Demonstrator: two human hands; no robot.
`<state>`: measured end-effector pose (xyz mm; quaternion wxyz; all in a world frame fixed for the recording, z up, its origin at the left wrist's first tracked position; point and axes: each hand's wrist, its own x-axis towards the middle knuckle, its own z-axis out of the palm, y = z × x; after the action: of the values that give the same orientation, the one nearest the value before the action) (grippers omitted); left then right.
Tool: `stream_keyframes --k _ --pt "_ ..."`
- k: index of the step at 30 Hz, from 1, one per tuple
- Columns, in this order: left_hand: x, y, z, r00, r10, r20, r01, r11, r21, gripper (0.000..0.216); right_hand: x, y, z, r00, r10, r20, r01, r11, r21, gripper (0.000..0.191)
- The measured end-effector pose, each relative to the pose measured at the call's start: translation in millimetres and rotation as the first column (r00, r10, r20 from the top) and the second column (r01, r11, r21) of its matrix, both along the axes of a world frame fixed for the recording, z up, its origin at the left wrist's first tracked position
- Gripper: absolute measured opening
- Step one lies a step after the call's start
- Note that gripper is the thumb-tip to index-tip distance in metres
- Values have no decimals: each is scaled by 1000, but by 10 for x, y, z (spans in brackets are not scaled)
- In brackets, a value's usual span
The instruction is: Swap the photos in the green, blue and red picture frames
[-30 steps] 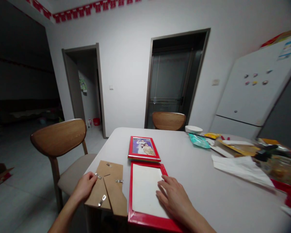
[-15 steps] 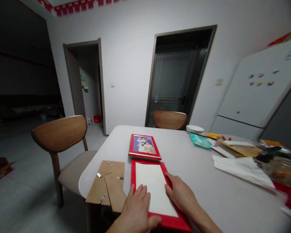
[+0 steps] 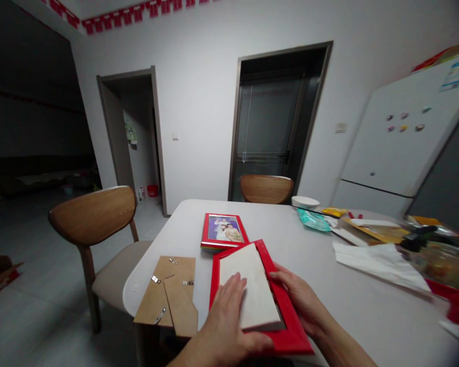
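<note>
A red picture frame (image 3: 268,253) lies face down before me, turned and slightly raised, its top corner over a second frame. Inside its border sits a white panel (image 3: 252,290), its lower right edge out of line with the red opening. My left hand (image 3: 229,321) lies with stretched fingers on the panel, thumb across the frame's bottom border. Closed round the frame's right border is my right hand (image 3: 300,300), its fingers partly hidden beneath. Beyond stands a framed photo (image 3: 225,229) in red, lying flat. A brown backing board (image 3: 168,293) with metal clips and a stand leg lies left.
The white table (image 3: 306,255) carries a white bowl (image 3: 305,202), a teal packet (image 3: 313,219), white paper (image 3: 378,262) and mixed clutter on the right. One wooden chair (image 3: 95,214) stands at the left, another chair (image 3: 266,189) at the far side.
The red frame has been lifted a little and turned, its top now overlapping the framed photo. The white panel has shifted within the border. Both hands moved with it.
</note>
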<state>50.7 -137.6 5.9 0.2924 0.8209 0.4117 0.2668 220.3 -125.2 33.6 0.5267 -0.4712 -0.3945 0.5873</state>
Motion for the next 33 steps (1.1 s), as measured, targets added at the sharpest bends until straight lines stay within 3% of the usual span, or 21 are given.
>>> stream_keyframes --k 3,7,10,12,15,17,19,23,25,33 --pt "121 -33 91 995 -44 95 23 976 216 73 -89 -44 142 999 -42 -33 43 999 30 45" --pt "57 -61 143 984 -36 177 -35 923 383 61 -66 -38 92 999 -26 21 26 999 19 47" --pt "-169 -44 124 938 197 287 -287 904 316 55 46 -18 -51 988 -43 145 43 999 5 50" --pt "-355 -19 87 870 363 334 -450 861 237 48 142 -6 -146 969 -40 245 41 999 0 50" --pt "-601 11 -26 807 485 338 -551 824 134 42 282 21 -282 925 -35 379 36 999 4 51" --pt "-713 15 -135 808 508 298 -550 832 74 41 360 52 -376 860 -51 507 46 999 21 52" --pt "-775 5 -239 827 513 231 -537 842 52 40 418 89 -465 743 -79 665 62 997 49 51" --pt "-800 -34 -329 861 506 46 -506 846 169 39 464 133 -561 436 -151 887 89 988 124 47" --pt "-798 -48 -315 863 504 -32 -484 844 232 39 459 128 -559 335 -172 926 83 985 153 45" --pt "-791 -118 -295 906 398 -145 -339 887 313 41 441 99 -518 199 -184 963 34 983 180 42"
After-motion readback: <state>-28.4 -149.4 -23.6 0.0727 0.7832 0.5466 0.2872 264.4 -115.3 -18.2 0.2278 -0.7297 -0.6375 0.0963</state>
